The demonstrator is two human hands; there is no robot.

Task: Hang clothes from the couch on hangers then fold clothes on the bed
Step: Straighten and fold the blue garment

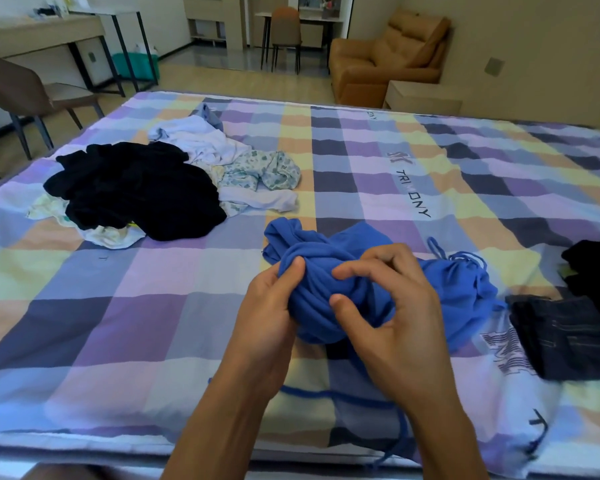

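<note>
A crumpled blue garment with thin straps is bunched above the near part of the checked bed. My left hand grips its left side, thumb pressed into the cloth. My right hand holds the bundle from the right with curled fingers and the thumb on the fabric. Blue straps trail down over the bed's near edge. A heap of unfolded clothes lies at the far left: a black garment, white cloth and a floral piece.
Folded dark jeans and another black garment lie at the bed's right edge. An orange couch stands beyond the bed. A desk and a chair are at the left, a second chair at the back.
</note>
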